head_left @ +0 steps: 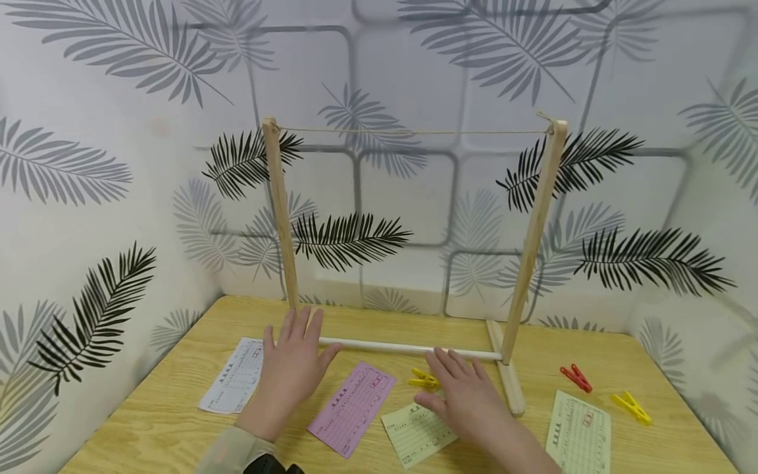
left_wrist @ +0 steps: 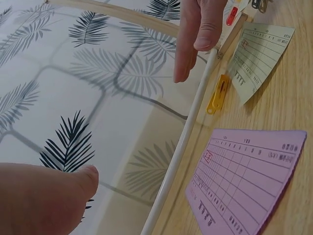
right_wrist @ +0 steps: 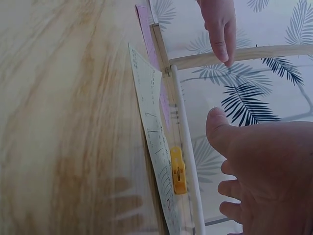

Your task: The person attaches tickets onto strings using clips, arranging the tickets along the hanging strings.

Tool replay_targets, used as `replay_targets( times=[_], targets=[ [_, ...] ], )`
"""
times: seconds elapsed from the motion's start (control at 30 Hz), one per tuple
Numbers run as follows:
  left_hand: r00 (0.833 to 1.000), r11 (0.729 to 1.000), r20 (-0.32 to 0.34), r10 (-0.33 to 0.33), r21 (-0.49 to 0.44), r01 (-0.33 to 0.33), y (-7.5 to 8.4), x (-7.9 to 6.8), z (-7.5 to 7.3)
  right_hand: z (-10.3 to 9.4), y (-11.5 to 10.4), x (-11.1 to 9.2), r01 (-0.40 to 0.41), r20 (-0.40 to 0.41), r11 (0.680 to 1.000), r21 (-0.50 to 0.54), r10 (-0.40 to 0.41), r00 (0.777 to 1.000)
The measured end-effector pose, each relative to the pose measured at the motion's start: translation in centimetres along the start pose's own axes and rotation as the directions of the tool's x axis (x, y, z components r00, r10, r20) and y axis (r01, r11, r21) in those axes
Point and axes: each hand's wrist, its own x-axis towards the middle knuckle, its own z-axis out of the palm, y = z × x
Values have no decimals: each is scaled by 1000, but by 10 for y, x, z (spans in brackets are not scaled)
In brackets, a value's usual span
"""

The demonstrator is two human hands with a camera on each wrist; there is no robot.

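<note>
Both hands hover over the table with nothing in them. My left hand (head_left: pixel 296 359), fingers straight and thumb spread, is between a white printed slip (head_left: pixel 232 378) and a pink slip (head_left: pixel 353 408). Over the upper right corner of a pale green slip (head_left: pixel 417 434) is my right hand (head_left: pixel 470 401), its fingers extended. Beside its fingertips lies a yellow clothespin (head_left: pixel 423 379), partly hidden by the hand in the head view. The right wrist view shows this yellow clothespin (right_wrist: pixel 178 170) between the green slip and a white rod (right_wrist: pixel 188 142).
A wooden frame (head_left: pixel 535 243) with a string (head_left: pixel 414 131) tied across its top stands behind the hands. At the right lie a red clothespin (head_left: pixel 576 378), another yellow clothespin (head_left: pixel 631 407) and a second green slip (head_left: pixel 579 434). A leaf-patterned wall (head_left: pixel 408 276) closes off the back.
</note>
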Motion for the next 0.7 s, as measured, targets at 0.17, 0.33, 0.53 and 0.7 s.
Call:
replay_targets(
  times=[0.17,0.33,0.53,0.7],
  targets=[
    [1000,1000,10,-28,10,28,-8,0,-1,4,1,0,3,42,999,32,-4,999],
    [999,1000,-31,-10,8,10,-13,1,-4,10,3,-2,14,84,998,67,-19,996],
    [991,1000,-135,2,5,-1,-21,5,-6,10,3,-2,24,114,996,85,-34,993],
    [991,998,-122,-64,-2,64,-32,6,-2,10,3,-3,28,134,996,79,-38,990]
  ],
)
